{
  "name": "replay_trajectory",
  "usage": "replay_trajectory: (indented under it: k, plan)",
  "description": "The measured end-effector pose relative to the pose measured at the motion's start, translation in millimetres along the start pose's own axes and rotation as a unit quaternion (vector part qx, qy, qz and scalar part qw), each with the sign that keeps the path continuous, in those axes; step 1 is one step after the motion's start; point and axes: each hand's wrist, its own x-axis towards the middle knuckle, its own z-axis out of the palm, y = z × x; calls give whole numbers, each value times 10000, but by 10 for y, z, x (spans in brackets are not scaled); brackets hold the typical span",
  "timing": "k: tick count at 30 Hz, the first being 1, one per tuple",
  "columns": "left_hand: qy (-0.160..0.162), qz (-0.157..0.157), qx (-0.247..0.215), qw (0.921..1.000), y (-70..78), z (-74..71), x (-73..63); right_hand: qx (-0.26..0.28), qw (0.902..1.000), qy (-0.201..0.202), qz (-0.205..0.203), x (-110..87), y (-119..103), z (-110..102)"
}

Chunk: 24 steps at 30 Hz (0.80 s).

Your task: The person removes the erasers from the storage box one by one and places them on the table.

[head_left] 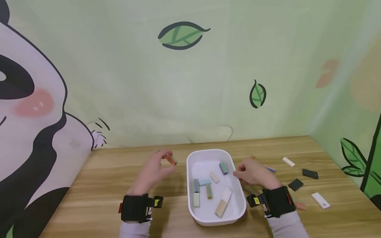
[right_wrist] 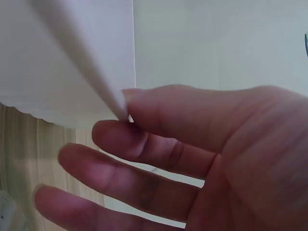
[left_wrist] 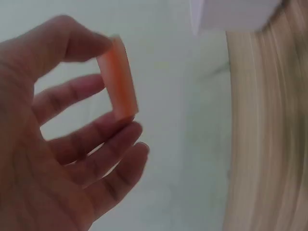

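My left hand (head_left: 153, 173), left of the white plastic tub (head_left: 215, 222), pinches a small orange block (left_wrist: 120, 82) between thumb and fingers, held up in the air. In the left wrist view its remaining fingers are loosely bent beneath the block. At the tub's right rim, my right hand (head_left: 256, 172) pinches the edge between thumb and index finger; the right wrist view shows the tub wall (right_wrist: 57, 72) there, the other fingers spread outside it. Inside the tub lie a green block (head_left: 223, 168), an olive block (head_left: 209, 191), a tan block (head_left: 221, 208) and several other pale or bluish ones.
Right of the tub, loose blocks are scattered on the wooden table (head_left: 101, 191): a white block (head_left: 288, 162), a dark grey block (head_left: 310, 174), a black block (head_left: 296, 184) and a printed white block (head_left: 320, 200). Others are partly hidden by my right arm. A patterned backdrop (head_left: 134, 82) stands behind.
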Motion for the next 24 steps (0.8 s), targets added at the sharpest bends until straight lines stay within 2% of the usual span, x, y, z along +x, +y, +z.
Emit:
replay_trajectory:
  k: [5, 8, 12, 16, 24]
  plan:
    - [345, -667, -77, 9971, -354, -87, -89, 86, 9999, -13, -102, -26, 30, 39]
    - [306, -975, -26, 9948, -514, -96, -151, 115, 9998, -57, -131, -37, 43, 54]
    - [30, -1369, 117, 9905, -665, -93, -236, 125, 9999, -57, -73, -41, 45, 51]
    - [-344, -1532, 182, 9874, -769, -123, -290, 111, 9999, -100, -6, -26, 38, 34]
    - [-729, -1428, 422, 9862, -899, -143, -302, 39, 10000, -60, -27, -9, -1, 8]
